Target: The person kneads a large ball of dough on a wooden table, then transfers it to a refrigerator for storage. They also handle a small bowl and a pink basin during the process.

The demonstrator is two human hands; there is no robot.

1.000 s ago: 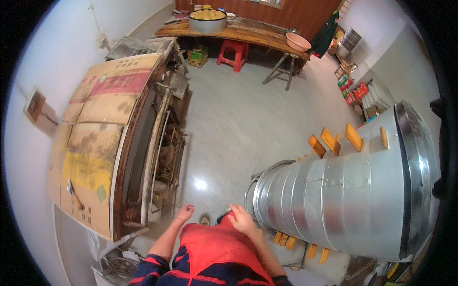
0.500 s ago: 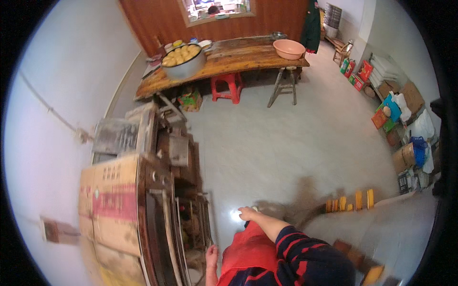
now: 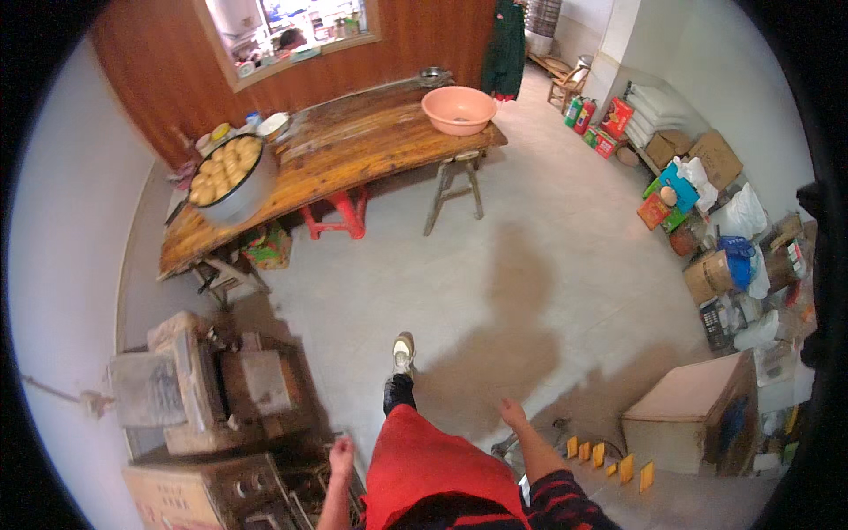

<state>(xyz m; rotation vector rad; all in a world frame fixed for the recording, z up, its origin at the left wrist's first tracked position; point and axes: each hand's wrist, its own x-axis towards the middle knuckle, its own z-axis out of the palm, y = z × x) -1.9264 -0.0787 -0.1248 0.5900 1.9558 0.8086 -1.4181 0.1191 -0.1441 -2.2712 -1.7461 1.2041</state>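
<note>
My left hand [image 3: 342, 456] hangs beside the red apron [image 3: 433, 455], with its fingers curled in and nothing visible in them. It is nearest to the old metal-and-wood machine [image 3: 256, 389] on the left. Out to the right of the apron, my right hand [image 3: 512, 413] is held low over the floor; its fingers are too small and blurred to make out. No object shows in it. One shoe [image 3: 404, 352] of mine is stretched forward on the floor. Ahead stands a wooden table [image 3: 353, 159] carrying a large pot [image 3: 238, 205] of round yellowish pieces and a pink basin [image 3: 459, 108].
A red stool [image 3: 340, 216] and a trestle leg [image 3: 455, 190] stand under the table. Along the right wall are boxes, bags and a large carton [image 3: 685, 402]. Yellow blocks [image 3: 609, 459] stick up near my right arm. A cardboard-covered cabinet [image 3: 199, 495] is at lower left.
I have moved forward, so the table and pot appear nearer and farther left. My right hand has swung from in front of me out to the right side.
</note>
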